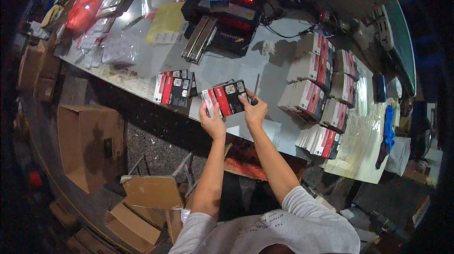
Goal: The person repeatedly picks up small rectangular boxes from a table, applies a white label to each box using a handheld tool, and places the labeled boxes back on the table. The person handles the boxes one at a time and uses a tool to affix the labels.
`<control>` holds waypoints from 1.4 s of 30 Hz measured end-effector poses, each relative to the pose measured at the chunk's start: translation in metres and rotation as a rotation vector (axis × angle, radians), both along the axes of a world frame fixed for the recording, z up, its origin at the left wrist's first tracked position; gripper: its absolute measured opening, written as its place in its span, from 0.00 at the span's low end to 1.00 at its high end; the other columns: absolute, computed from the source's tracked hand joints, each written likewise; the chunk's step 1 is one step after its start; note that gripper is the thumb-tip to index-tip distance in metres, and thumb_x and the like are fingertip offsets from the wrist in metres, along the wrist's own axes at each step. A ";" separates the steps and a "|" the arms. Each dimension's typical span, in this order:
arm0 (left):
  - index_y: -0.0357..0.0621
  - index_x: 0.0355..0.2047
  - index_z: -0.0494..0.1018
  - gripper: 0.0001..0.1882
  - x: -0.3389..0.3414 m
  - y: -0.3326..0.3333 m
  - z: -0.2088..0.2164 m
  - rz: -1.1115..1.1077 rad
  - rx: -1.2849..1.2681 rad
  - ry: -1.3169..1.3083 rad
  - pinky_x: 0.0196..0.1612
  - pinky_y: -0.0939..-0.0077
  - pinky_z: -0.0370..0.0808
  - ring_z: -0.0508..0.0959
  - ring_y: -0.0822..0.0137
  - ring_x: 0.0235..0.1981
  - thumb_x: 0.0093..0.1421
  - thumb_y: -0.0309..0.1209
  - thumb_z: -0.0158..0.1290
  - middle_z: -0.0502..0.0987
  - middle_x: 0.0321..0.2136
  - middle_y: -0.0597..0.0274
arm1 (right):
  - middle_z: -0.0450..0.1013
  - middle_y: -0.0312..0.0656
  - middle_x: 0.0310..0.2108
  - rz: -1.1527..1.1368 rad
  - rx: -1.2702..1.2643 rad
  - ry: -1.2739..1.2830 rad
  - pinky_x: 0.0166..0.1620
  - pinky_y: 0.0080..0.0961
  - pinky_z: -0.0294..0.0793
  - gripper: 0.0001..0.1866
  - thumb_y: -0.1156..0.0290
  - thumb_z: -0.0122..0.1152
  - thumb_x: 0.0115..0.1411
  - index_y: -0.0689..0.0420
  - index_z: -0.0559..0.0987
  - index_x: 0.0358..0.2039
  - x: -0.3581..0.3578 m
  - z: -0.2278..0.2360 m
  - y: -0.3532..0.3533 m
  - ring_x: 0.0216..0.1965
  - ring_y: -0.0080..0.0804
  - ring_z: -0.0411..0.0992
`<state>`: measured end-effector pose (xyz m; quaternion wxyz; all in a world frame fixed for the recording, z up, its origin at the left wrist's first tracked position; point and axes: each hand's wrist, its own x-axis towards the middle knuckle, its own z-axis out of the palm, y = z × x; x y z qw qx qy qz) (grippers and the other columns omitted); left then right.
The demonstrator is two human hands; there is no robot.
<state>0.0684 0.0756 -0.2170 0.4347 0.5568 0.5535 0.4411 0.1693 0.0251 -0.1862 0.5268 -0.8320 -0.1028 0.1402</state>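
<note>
Between my two hands, above the table's front edge, I hold a few flat printed cards (226, 99) in black, red and white. My left hand (213, 122) grips their lower left side, thumb on top. At the right end my right hand (255, 111) is closed on them, with a small dark object (254, 102) by its fingers that I cannot make out. Just left of my hands lies a loose pile of similar cards (173, 88). To the right, tall stacks of the same cards (309, 94) stand in rows.
A black machine (227, 17) with a red lit display and a metal rail (199, 39) sits at the table's back. Clear plastic bags (120, 48) and a yellow sheet (164, 20) lie left. Cardboard boxes (90, 145) stand on the floor at left. Cables (288, 32) run behind.
</note>
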 end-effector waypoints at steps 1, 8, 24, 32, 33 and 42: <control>0.31 0.43 0.69 0.18 0.001 -0.004 0.004 -0.001 -0.153 -0.170 0.46 0.72 0.67 0.72 0.64 0.43 0.54 0.29 0.55 0.71 0.44 0.51 | 0.77 0.42 0.31 -0.006 0.122 0.022 0.34 0.26 0.72 0.17 0.70 0.67 0.45 0.60 0.79 0.38 -0.002 0.001 -0.003 0.30 0.29 0.74; 0.37 0.48 0.57 0.31 -0.005 -0.057 0.034 -0.310 0.029 -0.399 0.47 0.73 0.67 0.70 0.67 0.41 0.46 0.20 0.61 0.70 0.37 0.58 | 0.72 0.45 0.42 0.120 0.458 0.222 0.41 0.25 0.75 0.24 0.81 0.57 0.52 0.61 0.67 0.51 0.008 0.012 -0.082 0.39 0.29 0.72; 0.42 0.23 0.70 0.21 0.028 -0.098 -0.052 -0.782 0.323 -0.302 0.27 0.75 0.71 0.74 0.63 0.23 0.33 0.33 0.71 0.75 0.22 0.61 | 0.60 0.45 0.58 0.283 0.100 0.152 0.59 0.26 0.54 0.29 0.87 0.47 0.52 0.64 0.61 0.57 0.003 -0.045 -0.190 0.58 0.31 0.59; 0.43 0.17 0.68 0.17 -0.003 -0.145 -0.013 -0.573 -0.056 -0.160 0.21 0.82 0.63 0.66 0.76 0.16 0.37 0.29 0.69 0.67 0.14 0.71 | 0.72 0.46 0.46 0.449 -0.190 0.133 0.46 0.25 0.68 0.26 0.73 0.54 0.58 0.51 0.63 0.57 0.004 -0.012 -0.232 0.44 0.31 0.72; 0.42 0.17 0.68 0.17 -0.011 -0.152 -0.009 -0.501 -0.231 -0.145 0.21 0.83 0.62 0.64 0.79 0.16 0.38 0.28 0.69 0.66 0.13 0.73 | 0.70 0.45 0.48 0.432 -0.196 0.158 0.48 0.24 0.67 0.24 0.75 0.52 0.59 0.54 0.63 0.57 0.003 -0.001 -0.240 0.47 0.30 0.70; 0.33 0.27 0.76 0.15 -0.031 -0.130 -0.014 -0.182 -0.570 -0.075 0.27 0.78 0.70 0.74 0.76 0.22 0.44 0.32 0.66 0.77 0.24 0.65 | 0.72 0.53 0.25 0.048 -0.624 0.220 0.31 0.38 0.71 0.17 0.64 0.55 0.58 0.62 0.65 0.42 -0.058 0.069 -0.314 0.29 0.51 0.73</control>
